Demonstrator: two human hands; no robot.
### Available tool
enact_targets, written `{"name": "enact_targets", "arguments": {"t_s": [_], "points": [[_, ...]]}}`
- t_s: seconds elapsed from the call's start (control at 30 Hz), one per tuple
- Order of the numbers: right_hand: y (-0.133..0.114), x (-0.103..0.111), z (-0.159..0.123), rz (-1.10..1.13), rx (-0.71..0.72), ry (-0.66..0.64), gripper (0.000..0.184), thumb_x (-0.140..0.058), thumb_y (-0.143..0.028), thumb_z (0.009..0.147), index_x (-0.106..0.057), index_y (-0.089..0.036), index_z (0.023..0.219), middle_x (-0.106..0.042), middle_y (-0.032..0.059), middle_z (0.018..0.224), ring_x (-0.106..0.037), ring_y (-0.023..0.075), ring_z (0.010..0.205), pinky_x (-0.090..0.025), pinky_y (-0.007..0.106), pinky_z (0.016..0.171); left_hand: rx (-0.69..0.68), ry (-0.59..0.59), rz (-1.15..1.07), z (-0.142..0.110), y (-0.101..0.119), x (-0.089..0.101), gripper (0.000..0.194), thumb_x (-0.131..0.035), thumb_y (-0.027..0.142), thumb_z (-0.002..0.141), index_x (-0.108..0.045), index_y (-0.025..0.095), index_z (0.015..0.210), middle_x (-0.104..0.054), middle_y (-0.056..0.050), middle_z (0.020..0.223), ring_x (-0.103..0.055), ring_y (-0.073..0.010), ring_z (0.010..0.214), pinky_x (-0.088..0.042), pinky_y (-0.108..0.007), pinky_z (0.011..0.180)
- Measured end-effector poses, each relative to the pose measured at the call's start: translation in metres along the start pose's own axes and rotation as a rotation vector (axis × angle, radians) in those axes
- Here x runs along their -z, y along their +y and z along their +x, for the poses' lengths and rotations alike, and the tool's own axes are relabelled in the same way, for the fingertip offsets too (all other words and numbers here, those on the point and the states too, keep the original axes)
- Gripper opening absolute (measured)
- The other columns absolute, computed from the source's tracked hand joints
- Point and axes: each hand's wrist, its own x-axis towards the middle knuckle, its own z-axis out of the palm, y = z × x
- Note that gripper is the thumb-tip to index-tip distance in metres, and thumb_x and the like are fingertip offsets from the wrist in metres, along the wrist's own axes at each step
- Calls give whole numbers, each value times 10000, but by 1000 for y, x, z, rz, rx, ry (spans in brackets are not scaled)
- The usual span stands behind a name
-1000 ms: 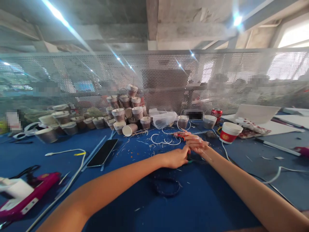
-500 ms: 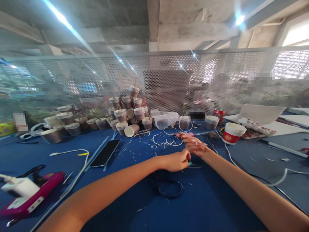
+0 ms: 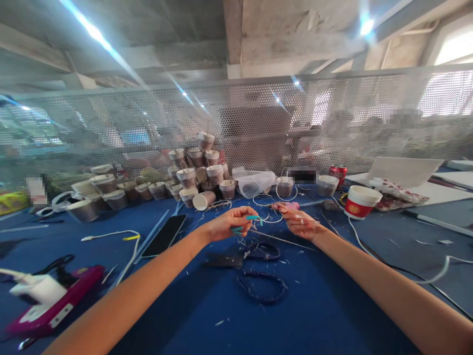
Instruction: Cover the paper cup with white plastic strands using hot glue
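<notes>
My left hand [image 3: 229, 224] is closed round a thin teal item [image 3: 253, 217]; its ends stick out past the fingers and I cannot make out its kind. Palm up, my right hand [image 3: 301, 224] has its fingers bent inward. A pink item [image 3: 293, 205] shows at those fingertips, partly hidden, and what they grip is unclear. Below the hands, dark-handled scissors [image 3: 263, 301] lie on the blue table [image 3: 207, 315]. A thin pale strand [image 3: 284, 239] runs between the hands. White wire rings [image 3: 264, 198] lie just beyond.
Stacked small buckets [image 3: 186, 177] and a clear plastic container [image 3: 254, 182] stand along the mesh screen [image 3: 254, 118]. At left are a phone [image 3: 166, 236] and a magenta power strip [image 3: 68, 301]. A red-and-white cup [image 3: 362, 202] and a can [image 3: 338, 175] stand right, near cables.
My left hand has moved left, away from the right hand, bringing the teal item with it. The scissors, earlier partly hidden by my left arm, now show more. My right hand has barely moved.
</notes>
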Motion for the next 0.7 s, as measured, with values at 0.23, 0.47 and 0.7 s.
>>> {"name": "enact_targets", "arguments": {"t_s": [0.23, 0.47, 0.7], "points": [[1, -7, 2, -16, 34, -12, 174, -210, -188, 1016, -382, -177, 991, -408, -115, 556, -401, -10, 320, -233, 10, 255, -223, 505, -112, 6, -24, 51, 237, -693, 198, 740, -603, 172, 958, -527, 46, 617, -489, -46, 502, -456, -178, 520], [2, -4, 3, -41, 33, 13, 189, -199, -199, 1019, -382, -174, 982, -429, -112, 556, -405, -8, 307, -226, 19, 242, -262, 568, 175, 4, -39, 76, 269, -696, 329, 731, -604, 176, 932, -620, -34, 871, -573, -108, 715, -493, -271, 707], [1, -4, 6, -104, 52, 81, 206, -227, -227, 1021, -403, -169, 932, -378, -124, 525, -288, -21, 255, -184, 7, 220, -225, 338, 727, 4, -40, 52, 380, -759, 346, 649, -648, 239, 996, -609, -34, 1025, -461, -232, 1027, -325, -432, 980]]}}
